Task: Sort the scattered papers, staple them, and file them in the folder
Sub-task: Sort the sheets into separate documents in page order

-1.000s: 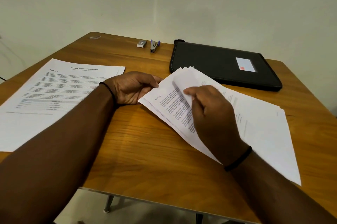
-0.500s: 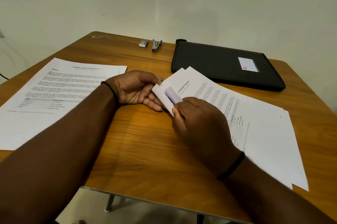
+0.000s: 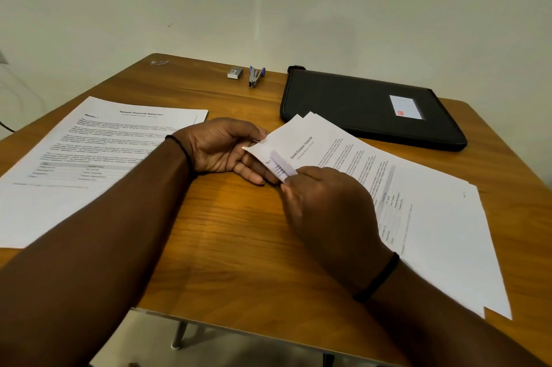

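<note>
The person's left hand (image 3: 222,150) holds the near corner of the right-hand sheaf of papers (image 3: 403,196), thumb on top and fingers beneath. The right hand (image 3: 325,205) pinches the same corner, folding back the edge of one sheet so that print on the page below shows. The top sheet is headed "Sample Education Transcript", and the sheaf lies fanned rather than squared, its far edges stepped.

A second set, headed "Sample Financial Statement" (image 3: 98,151), lies flat on the wooden surface (image 3: 227,247) to the left, apart from both hands. The small blue stapler (image 3: 256,76) stands near the far edge beside a box of staples (image 3: 235,73), and the black folder (image 3: 367,106) lies shut just beyond the sheaf.

Sorting appears to be in hand; nothing looks stapled or filed yet. The risks are modest but real: peeling by one corner could crease or tear it, a page might be skipped and end up out of order, and stapling without first squaring the fanned sheets could leave a lower sheet uncaught.
</note>
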